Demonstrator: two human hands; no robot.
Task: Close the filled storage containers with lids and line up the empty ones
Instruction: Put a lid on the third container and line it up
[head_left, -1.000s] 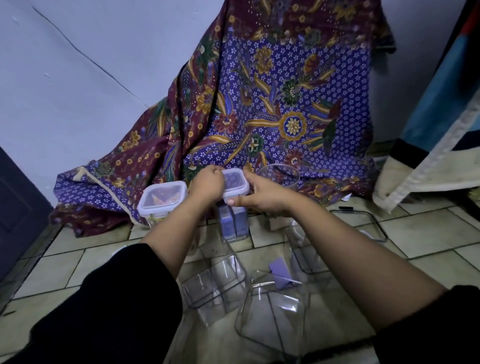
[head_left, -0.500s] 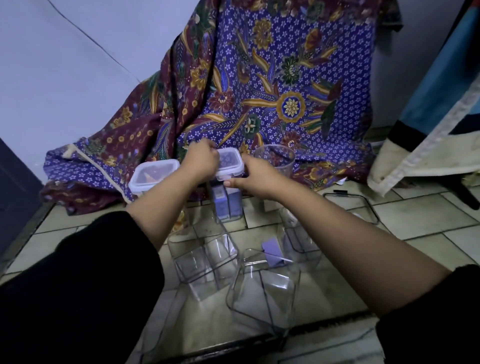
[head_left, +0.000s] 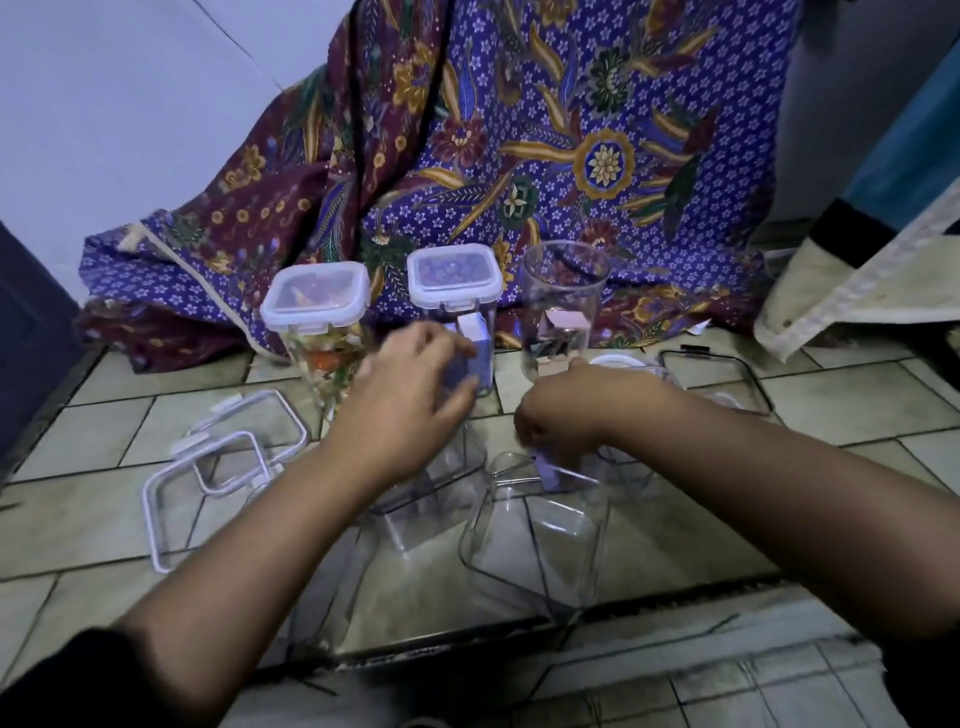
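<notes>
Lidding step: clear white-lidded container of purple bits (head_left: 454, 291) stands closed at back, tall clear lidless jar (head_left: 563, 306) beside it is next — needs the white lid (head_left: 618, 360) by the right hand (head_left: 566, 415); its fingers and the left hand (head_left: 410, 384) curled, blurred — grip unclear.

Back: shut off by batik cloth (head_left: 519, 156) draped down to the tiled floor (head_left: 88, 519)
Back row: left lidded container (head_left: 315, 296), middle lidded container (head_left: 454, 275), open tall container (head_left: 563, 306); narrow gaps between, reachable from above or the front
Centre front: crowded by left empty container (head_left: 431, 488) and right empty container (head_left: 540, 530), just beside each other, with left hand (head_left: 410, 384) and right hand (head_left: 566, 410) over them
Left floor: loose lids (head_left: 223, 462) overlapping; bare tiles further left and nearer
Right floor: black-rimmed lid (head_left: 727, 374) lying flat; bare tiles beyond
Far right: hemmed in by hanging fabric (head_left: 857, 270)
Far left: closed by dark door (head_left: 26, 338)
</notes>
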